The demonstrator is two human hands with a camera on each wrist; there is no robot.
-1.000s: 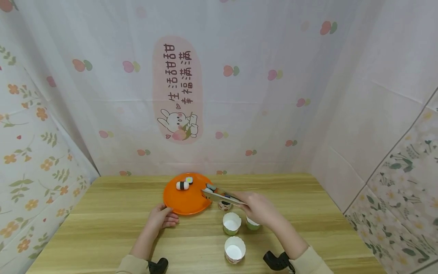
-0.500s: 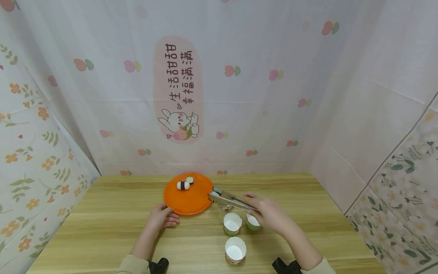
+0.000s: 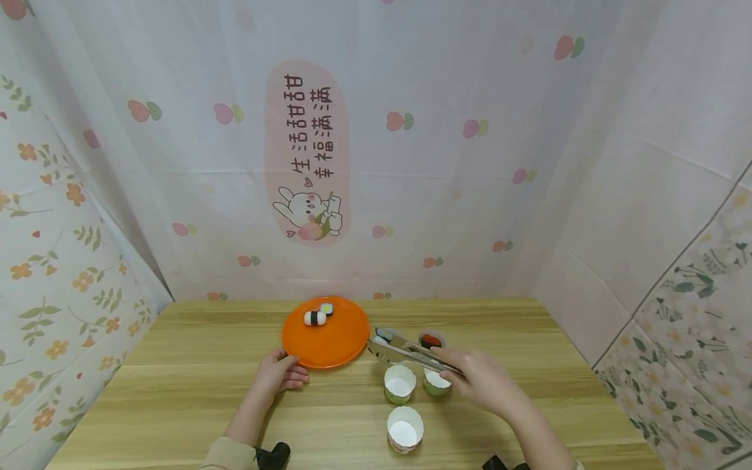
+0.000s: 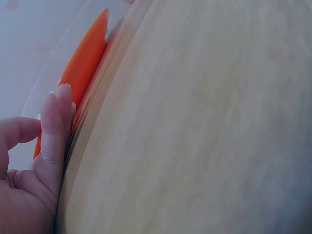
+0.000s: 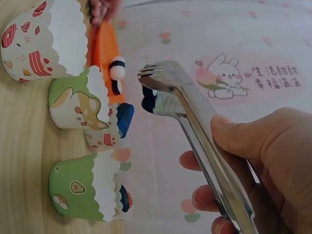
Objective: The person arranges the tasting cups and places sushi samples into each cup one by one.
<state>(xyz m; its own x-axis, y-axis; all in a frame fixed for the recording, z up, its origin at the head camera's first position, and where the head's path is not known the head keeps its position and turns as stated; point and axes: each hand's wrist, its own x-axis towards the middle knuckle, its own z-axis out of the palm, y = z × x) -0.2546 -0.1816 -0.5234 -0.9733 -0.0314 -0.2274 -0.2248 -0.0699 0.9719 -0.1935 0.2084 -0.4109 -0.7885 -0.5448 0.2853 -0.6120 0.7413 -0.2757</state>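
Note:
My left hand (image 3: pixel 281 372) pinches the near left rim of an orange plate (image 3: pixel 329 346), thumb above the edge, as the left wrist view also shows. On the plate lie a white sushi piece with a black band (image 3: pixel 314 318) and a small roll with a yellow centre (image 3: pixel 326 309). My right hand (image 3: pixel 478 378) grips metal tongs (image 5: pixel 204 146), their tips just right of the plate. Between the tips shows a small dark and white piece (image 5: pixel 150 100), apparently sushi, partly hidden. Below the tips, a paper cup (image 5: pixel 103 139) holds a dark piece (image 5: pixel 125 119).
More paper cups stand nearby: a patterned one (image 3: pixel 404 431) in front, a green one (image 3: pixel 399 385) behind it, and another green one (image 3: pixel 437 382) under the right hand. Farther back, a red-topped sushi piece (image 3: pixel 431 341) sits in a cup. A printed curtain (image 3: pixel 446 196) hangs behind the table.
My right hand and the tongs have moved right and slightly toward me, from over the plate's right edge to beside it. The red-topped piece has come into sight. The left hand stays put.

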